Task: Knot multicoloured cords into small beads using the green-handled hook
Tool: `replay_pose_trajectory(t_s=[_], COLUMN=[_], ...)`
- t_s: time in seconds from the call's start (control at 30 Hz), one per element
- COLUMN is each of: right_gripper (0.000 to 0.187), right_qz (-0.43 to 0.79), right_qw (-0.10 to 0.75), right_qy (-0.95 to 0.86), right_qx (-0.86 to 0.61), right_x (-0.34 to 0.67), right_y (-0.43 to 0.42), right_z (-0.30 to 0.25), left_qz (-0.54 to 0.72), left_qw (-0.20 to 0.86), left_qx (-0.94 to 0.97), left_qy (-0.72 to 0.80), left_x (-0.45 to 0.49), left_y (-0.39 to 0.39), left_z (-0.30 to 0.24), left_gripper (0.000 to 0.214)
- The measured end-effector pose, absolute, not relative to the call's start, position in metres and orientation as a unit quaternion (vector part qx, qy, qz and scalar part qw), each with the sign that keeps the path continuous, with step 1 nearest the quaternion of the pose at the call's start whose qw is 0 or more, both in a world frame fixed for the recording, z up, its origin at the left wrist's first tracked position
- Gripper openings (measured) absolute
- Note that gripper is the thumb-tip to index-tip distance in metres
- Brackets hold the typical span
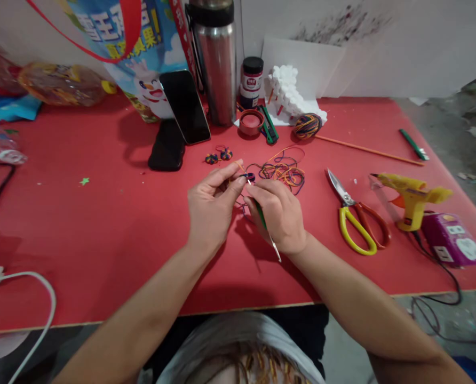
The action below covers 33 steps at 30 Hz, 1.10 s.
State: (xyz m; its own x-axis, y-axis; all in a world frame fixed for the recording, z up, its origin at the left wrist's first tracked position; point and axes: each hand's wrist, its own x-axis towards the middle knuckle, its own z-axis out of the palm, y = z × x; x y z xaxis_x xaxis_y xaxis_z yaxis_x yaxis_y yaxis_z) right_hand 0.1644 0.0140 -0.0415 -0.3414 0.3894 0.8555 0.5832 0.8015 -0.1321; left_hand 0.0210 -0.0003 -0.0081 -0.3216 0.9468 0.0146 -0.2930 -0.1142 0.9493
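Note:
My left hand (212, 205) pinches a small dark crocheted piece (251, 176) between thumb and fingers, with an orange strand of yarn near the raised index finger. A crochet hook (261, 214) with a green grip is in my right hand (280, 213), its fingers closed round it. The hook's front tip meets the crocheted piece, and its other metal end sticks out below my palm. Loose multicoloured yarn (284, 173) lies tangled just behind my right hand. Two small crocheted flower-like pieces (219, 156) rest on the table beyond my left hand.
On the red table (142, 256), scissors (354, 218), a yellow glue gun (414, 200) and a purple box (454, 240) lie to the right. Behind stand a propped phone (185, 106), a steel flask (217, 69), a yarn ball (307, 126) and a green cutter (269, 125).

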Motion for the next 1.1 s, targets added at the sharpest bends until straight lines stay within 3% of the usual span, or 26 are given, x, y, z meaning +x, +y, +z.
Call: replay_pose_trajectory(t_s=[0.4,0.63,1.1], right_gripper=[0.026,0.012,0.01], right_qz=[0.05,0.159,0.274], right_qw=[0.514,0.533,0.462], right_qy=[-0.81,-0.765,-0.772], right_qx=[-0.279,-0.324,-0.34], right_x=[0.175,0.181,0.197], right_y=[0.009,0.006,0.011], right_z=[-0.024,-0.013,0.006], left_qz=[0.62,0.569,0.513], left_qw=[0.356,0.33,0.352], left_qx=[0.522,0.593,0.658], left_qy=[0.465,0.464,0.424], left_x=[0.007,-0.003,-0.009], left_y=[0.002,0.005,0.009], left_z=[-0.012,-0.009,-0.008], left_gripper=[0.028,0.034,0.042])
